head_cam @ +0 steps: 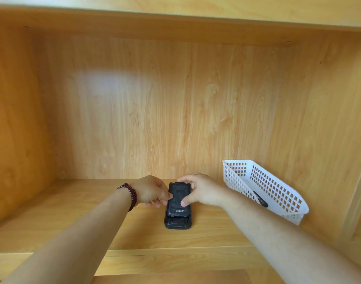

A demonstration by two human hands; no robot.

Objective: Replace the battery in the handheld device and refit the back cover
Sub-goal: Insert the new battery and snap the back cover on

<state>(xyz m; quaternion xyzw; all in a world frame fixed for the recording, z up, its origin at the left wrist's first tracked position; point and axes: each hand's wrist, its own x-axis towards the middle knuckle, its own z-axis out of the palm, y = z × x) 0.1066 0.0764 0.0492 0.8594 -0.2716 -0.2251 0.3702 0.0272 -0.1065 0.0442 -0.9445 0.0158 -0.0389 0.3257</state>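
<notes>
One black, ribbed-backed handheld device (178,208) face-down on grained wooden shelf (93,222). Left hand (151,191) and right hand (202,190) pinching its back cover (178,198), thumbs pressing. One white perforated plastic basket (278,193) leaning nearby; one beaded bracelet (129,194).

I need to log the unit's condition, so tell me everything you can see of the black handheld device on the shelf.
The black plastic handheld device lies face down and flat on the light wooden shelf, long axis pointing away from the person. Its textured back cover carries a "urovo" label; a row of contacts shows at the near end. The left hand grips its left edge; the right hand holds the far end, thumb pressing the cover.
</notes>
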